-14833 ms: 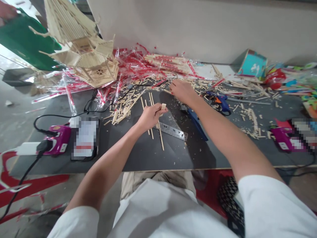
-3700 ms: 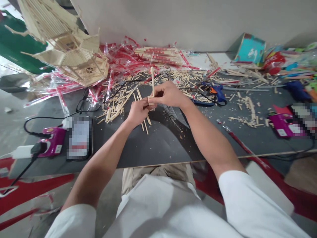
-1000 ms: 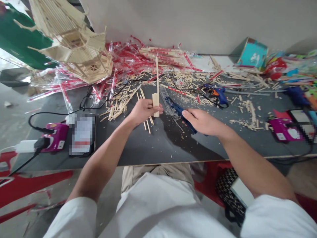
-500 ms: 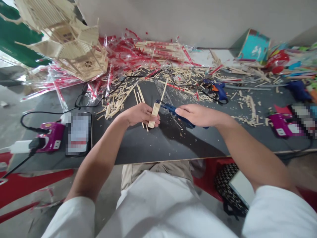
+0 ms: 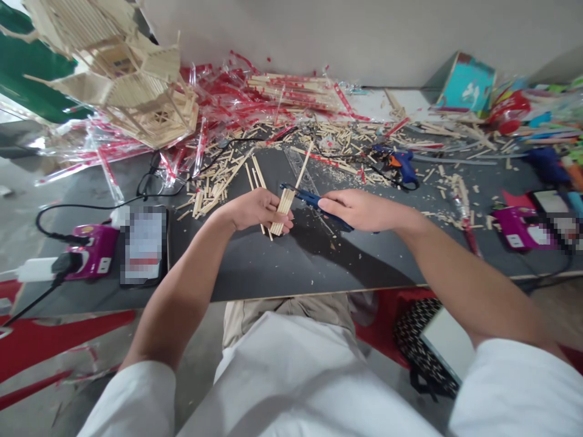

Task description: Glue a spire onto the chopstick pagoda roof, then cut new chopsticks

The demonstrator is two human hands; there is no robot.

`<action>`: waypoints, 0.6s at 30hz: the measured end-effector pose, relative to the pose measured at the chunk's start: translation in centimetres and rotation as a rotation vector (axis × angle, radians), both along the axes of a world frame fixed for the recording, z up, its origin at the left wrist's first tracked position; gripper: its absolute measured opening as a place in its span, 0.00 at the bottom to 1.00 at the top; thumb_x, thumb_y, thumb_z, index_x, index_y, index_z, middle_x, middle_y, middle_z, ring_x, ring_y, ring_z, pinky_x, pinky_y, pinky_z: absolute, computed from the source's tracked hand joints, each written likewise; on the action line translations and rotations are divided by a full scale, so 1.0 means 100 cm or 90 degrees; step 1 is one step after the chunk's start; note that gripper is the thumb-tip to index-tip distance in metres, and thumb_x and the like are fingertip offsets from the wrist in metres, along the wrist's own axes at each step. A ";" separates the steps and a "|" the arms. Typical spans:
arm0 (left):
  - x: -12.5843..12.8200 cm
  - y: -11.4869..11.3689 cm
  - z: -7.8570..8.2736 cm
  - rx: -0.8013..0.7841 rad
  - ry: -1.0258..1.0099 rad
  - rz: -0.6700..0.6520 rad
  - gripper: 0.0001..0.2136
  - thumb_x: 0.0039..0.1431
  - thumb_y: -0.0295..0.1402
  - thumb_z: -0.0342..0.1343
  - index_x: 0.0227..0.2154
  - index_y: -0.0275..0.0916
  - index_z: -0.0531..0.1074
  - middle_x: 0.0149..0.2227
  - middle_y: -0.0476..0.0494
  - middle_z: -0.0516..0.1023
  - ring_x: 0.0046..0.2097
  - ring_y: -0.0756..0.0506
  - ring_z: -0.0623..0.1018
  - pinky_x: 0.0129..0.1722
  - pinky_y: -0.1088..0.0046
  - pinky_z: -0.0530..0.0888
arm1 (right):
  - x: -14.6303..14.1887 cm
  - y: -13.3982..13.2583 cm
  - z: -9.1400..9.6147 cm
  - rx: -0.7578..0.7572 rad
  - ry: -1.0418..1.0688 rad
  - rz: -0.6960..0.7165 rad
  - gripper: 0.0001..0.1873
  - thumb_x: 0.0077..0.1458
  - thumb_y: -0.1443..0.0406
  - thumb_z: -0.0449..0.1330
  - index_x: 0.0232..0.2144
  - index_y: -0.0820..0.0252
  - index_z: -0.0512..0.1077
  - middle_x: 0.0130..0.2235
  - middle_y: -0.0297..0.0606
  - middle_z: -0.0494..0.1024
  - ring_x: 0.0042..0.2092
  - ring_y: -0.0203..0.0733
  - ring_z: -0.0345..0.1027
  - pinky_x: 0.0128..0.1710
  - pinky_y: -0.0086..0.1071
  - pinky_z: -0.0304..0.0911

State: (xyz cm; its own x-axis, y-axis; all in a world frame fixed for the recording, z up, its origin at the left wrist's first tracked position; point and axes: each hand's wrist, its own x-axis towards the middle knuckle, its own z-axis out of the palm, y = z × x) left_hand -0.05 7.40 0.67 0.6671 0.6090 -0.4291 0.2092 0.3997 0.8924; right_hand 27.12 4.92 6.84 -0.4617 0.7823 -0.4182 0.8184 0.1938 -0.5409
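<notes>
My left hand (image 5: 260, 210) is closed on a flat bundle of pale wooden sticks (image 5: 284, 207), held upright and slightly tilted. One stick (image 5: 304, 164) rises well above the others. Wrapped in my right hand (image 5: 348, 208) are the blue handles of a pair of pliers (image 5: 310, 199), perhaps cutting pliers. The jaws reach across the top of the bundle, at the base of the long stick; whether they grip it is too small to tell. Just behind my left hand, a few loose long sticks (image 5: 258, 172) lie on the table. A clear ruler (image 5: 303, 173) lies beyond the pliers.
A wooden stick pavilion model (image 5: 150, 91) stands back left, beside red-and-clear plastic wrappers (image 5: 223, 91). Short stick offcuts (image 5: 209, 188) litter the dark table (image 5: 255, 267). A blue glue gun (image 5: 403, 167) lies right of centre. A phone (image 5: 144, 243) and purple power strip (image 5: 93, 249) sit left.
The pliers and my right hand have shifted slightly left, the jaws now further across the bundle's top. A red-and-clear wrapper has appeared on the table at the right, near my right forearm.
</notes>
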 end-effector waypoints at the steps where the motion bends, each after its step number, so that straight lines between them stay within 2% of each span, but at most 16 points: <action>1: 0.000 0.000 0.000 0.004 0.004 -0.004 0.15 0.49 0.34 0.75 0.38 0.31 0.83 0.37 0.34 0.86 0.38 0.41 0.87 0.39 0.70 0.83 | 0.001 0.000 0.000 0.002 0.001 -0.004 0.25 0.70 0.46 0.44 0.31 0.57 0.63 0.29 0.34 0.66 0.31 0.37 0.58 0.33 0.33 0.52; 13: 0.001 -0.001 -0.001 0.047 0.015 -0.015 0.14 0.51 0.34 0.72 0.38 0.31 0.82 0.37 0.33 0.86 0.38 0.41 0.87 0.38 0.72 0.82 | -0.002 0.001 -0.003 0.013 -0.006 0.008 0.27 0.69 0.44 0.45 0.29 0.57 0.62 0.28 0.33 0.67 0.31 0.37 0.59 0.33 0.33 0.51; 18: 0.000 -0.001 -0.002 0.069 0.020 -0.032 0.15 0.52 0.36 0.72 0.39 0.31 0.82 0.38 0.33 0.86 0.39 0.40 0.87 0.37 0.72 0.82 | -0.005 0.002 -0.001 0.029 -0.093 0.005 0.34 0.67 0.38 0.42 0.24 0.57 0.61 0.25 0.35 0.67 0.28 0.37 0.58 0.32 0.34 0.49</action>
State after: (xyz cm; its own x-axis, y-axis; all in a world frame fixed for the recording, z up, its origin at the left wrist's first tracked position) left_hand -0.08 7.29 0.52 0.6852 0.6191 -0.3837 0.2543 0.2904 0.9225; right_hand 26.66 5.13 6.72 -0.4043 0.7989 -0.4452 0.8862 0.2219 -0.4066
